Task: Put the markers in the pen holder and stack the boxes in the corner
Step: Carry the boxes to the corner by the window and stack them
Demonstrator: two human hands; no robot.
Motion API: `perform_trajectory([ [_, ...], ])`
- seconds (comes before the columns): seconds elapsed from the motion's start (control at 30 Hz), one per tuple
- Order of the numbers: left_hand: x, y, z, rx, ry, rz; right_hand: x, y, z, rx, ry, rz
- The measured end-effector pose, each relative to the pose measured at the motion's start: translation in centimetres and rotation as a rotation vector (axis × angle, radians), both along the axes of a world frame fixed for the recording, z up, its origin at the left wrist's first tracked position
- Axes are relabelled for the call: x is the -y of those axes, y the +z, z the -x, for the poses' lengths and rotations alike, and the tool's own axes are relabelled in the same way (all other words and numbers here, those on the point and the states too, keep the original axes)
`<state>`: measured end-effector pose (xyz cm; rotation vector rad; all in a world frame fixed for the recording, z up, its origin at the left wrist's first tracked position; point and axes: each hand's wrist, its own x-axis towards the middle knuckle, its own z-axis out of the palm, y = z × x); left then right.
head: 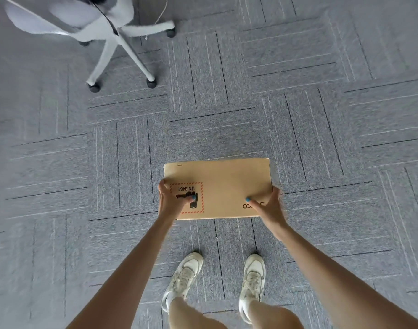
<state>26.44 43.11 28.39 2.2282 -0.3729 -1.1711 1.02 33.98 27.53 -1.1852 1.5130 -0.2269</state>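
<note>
Soft, even light fills the scene, bright with no glare and only faint shadows. The flat tan cardboard box (222, 184) is sharp. Beyond the box, the white swivel chair (122, 43) smears with blur, and the lines of the grey carpet-tile floor (61, 162) bow toward the frame edges.

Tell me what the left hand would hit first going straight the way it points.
The cardboard box, which the left hand grips at its left edge. Past the box's far edge only carpet shows, likely well below; the office chair stands off that line.
</note>
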Motion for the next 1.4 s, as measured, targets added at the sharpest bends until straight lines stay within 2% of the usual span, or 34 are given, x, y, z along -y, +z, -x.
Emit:
perform_trajectory([
  [0.17, -3.7, 9.2, -1.7, -0.003, 0.097, 0.036, -1.6, 8.6, -3.1, 0.029, 0.047, -0.001],
  [0.4, -11.6, 21.2, -3.9, 0.059, 0.247, 0.076, -5.5, 19.7, -7.6, 0.032, 0.239, 0.035],
  [0.73, -29.0, 31.2, -8.0, 0.135, 0.583, 0.118, -15.3, 30.1, -18.0, 0.131, 0.571, 0.065],
  [1.1, -51.7, 38.4, -13.1, 0.251, 0.989, 0.105, -33.9, 36.6, -32.3, 0.21, 0.932, 0.057],
  [1.4, -71.6, 46.6, -14.8, 0.297, 1.296, 0.15, -53.5, 42.2, -43.9, 0.278, 1.255, 0.099],
])
